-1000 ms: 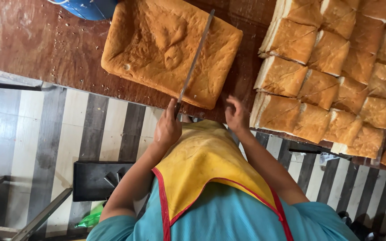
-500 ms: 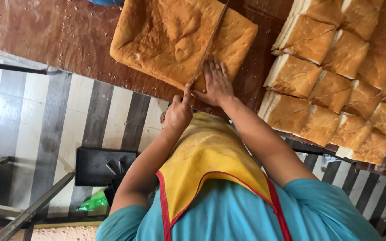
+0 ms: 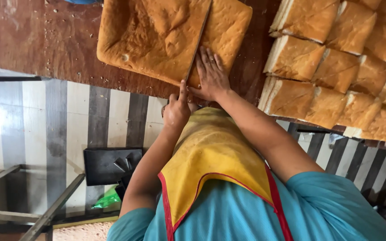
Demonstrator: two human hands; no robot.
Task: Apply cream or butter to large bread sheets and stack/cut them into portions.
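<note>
In the head view, the only one we have, we look down along a yellow apron (image 3: 211, 165) with a red border to the edge of a dark wooden table (image 3: 36, 40). The large slab of golden bread (image 3: 153, 35) lies on this table near the edge, directly in front of the body, so both arms can reach it without stretching. Our left hand (image 3: 177, 111) is closed around the handle of a long knife (image 3: 198, 42). The index finger is stretched forward along it, we think for steering the blade, which stands on its edge in a cut across the slab. Our right hand (image 3: 211, 73) is open and flat, the fingers together, and it presses on the crust just beside the blade on the right. This seems to keep the soft bread from sliding or tearing, and the fingers lie along the blade, not across its way. On the right part of the table the cut blocks of bread (image 3: 336, 71) stand in close rows, touching each other and apart from the slab. Below the table edge we see a striped floor (image 3: 112, 116), a black box (image 3: 108, 165) and something green (image 3: 108, 198), perhaps a bag.
</note>
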